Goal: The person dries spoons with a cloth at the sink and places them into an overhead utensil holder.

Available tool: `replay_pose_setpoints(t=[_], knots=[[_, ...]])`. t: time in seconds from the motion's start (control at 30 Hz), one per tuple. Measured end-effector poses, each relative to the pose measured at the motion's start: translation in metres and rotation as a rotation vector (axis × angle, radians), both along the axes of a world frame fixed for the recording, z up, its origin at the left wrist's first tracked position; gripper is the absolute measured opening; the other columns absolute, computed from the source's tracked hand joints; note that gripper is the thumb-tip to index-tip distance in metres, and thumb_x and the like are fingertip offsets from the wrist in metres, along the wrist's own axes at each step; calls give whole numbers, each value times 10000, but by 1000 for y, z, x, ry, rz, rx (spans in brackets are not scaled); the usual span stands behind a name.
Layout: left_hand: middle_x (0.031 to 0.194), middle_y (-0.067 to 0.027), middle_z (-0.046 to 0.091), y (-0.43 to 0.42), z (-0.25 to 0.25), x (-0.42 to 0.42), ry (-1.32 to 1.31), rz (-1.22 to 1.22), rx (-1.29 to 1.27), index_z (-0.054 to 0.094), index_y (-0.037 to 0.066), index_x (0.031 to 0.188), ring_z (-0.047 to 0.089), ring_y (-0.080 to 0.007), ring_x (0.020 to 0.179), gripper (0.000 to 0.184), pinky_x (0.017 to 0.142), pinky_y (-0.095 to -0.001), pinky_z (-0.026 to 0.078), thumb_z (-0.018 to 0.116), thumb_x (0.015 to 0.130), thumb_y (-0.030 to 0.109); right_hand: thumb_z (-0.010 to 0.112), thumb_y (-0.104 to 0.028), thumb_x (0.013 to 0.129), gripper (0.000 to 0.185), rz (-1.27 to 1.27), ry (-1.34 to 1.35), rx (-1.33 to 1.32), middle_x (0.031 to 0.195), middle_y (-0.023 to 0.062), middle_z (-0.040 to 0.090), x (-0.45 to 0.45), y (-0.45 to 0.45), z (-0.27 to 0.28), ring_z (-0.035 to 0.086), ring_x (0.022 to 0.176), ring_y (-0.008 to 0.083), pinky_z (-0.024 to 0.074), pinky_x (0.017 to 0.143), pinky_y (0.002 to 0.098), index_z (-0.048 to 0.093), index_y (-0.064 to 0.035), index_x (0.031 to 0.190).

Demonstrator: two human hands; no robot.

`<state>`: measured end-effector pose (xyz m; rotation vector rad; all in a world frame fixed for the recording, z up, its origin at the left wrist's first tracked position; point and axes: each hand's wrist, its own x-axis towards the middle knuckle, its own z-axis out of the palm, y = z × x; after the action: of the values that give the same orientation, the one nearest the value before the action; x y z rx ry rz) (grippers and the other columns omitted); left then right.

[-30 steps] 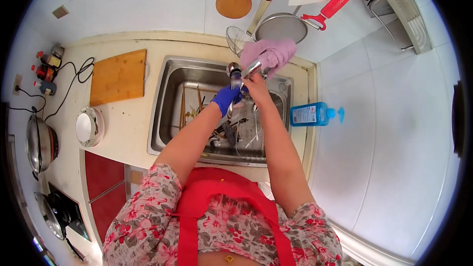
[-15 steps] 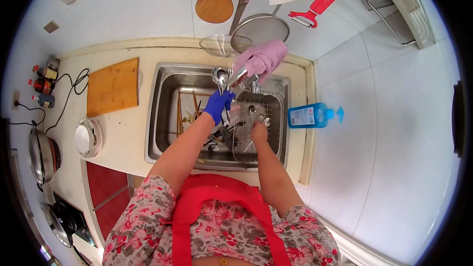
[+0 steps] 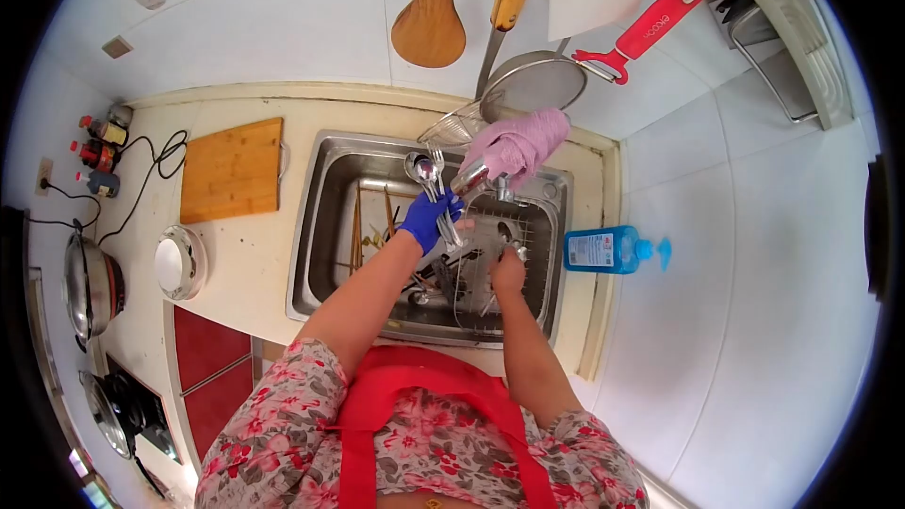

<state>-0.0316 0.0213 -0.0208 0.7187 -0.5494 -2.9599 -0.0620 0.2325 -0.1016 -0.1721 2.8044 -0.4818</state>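
My left hand, in a blue glove, is closed round a bundle of spoons and a fork, heads pointing up beside the faucet. A pink cloth hangs over the faucet. My bare right hand is lower, over the wire rack in the right part of the metal sink, closed on spoons whose heads show above the fingers. Chopsticks and other utensils lie in the sink's left and middle parts.
A blue soap bottle lies right of the sink. On the left counter are a cutting board and stacked bowls. A wooden spatula, strainer and red peeler hang at the back.
My right hand has come down from the faucet to the rack and closed on spoons there. My left hand keeps the cutlery bundle near the faucet. The camera view has shifted slightly.
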Motion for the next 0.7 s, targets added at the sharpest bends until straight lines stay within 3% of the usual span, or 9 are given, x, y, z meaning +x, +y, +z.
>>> replay_pose_setpoints(t=[0.1, 0.13, 0.2, 0.27, 0.37, 0.47, 0.63, 0.7], knots=[[737, -40, 532, 3, -7, -2, 25, -24, -16, 507, 51, 917, 527, -166, 609, 85, 696, -433, 525, 480, 838, 34, 596, -138, 696, 171, 71, 102, -93, 718, 189, 592, -3, -1, 39, 594, 678, 319, 463, 593, 405, 534, 9, 759], [737, -40, 532, 4, -5, -2, 31, -29, -13, 507, 51, 917, 527, -166, 609, 85, 696, -433, 525, 480, 838, 34, 597, -142, 710, 168, 86, 68, -246, 683, 158, 589, -3, -4, 50, 595, 642, 273, 457, 562, 374, 529, 6, 751], [761, -55, 555, 9, -1, 2, -110, -35, -112, 511, 46, 938, 550, -183, 628, 95, 659, -375, 524, 479, 849, 58, 599, -147, 724, 168, 99, 37, -395, 649, 127, 587, -3, -13, 75, 595, 606, 228, 452, 531, 343, 524, 2, 744], [769, -64, 562, 13, -4, 8, -186, -56, -113, 513, 42, 941, 562, -194, 640, 100, 652, -361, 522, 480, 853, 74, 604, -161, 756, 160, 95, -409, -736, 652, 59, 585, 0, -31, 97, 551, 580, 115, 425, 509, 266, 543, -13, 756], [856, -105, 578, 13, -5, 24, -245, -122, -118, 504, 33, 941, 582, -220, 715, 116, 643, -341, 510, 493, 856, 111, 594, -148, 779, 131, 77, -527, -799, 668, 4, 577, -5, -62, 90, 498, 585, 64, 399, 522, 229, 568, -20, 764], [828, -82, 581, 8, -24, 37, -232, -201, -266, 520, 34, 951, 582, -194, 718, 154, 592, -316, 485, 515, 846, 147, 605, -142, 769, 125, 67, -417, -814, 664, -13, 550, -1, -85, 82, 450, 582, 63, 359, 531, 218, 585, -20, 753], [778, -60, 569, 8, -6, 54, -328, -186, -407, 526, 44, 912, 560, -167, 642, 156, 543, -291, 456, 515, 847, 185, 618, -151, 758, 140, 0, -405, -875, 653, -19, 526, 9, -108, 74, 431, 580, 66, 353, 535, 223, 583, -17, 734], [750, -62, 561, 4, -10, 61, -295, -188, -400, 522, 45, 902, 545, -156, 608, 160, 521, -281, 439, 513, 849, 196, 612, -146, 759, 150, 64, -426, -877, 650, 1, 528, 10, -111, 69, 451, 575, 74, 368, 509, 232, 566, -13, 809]])
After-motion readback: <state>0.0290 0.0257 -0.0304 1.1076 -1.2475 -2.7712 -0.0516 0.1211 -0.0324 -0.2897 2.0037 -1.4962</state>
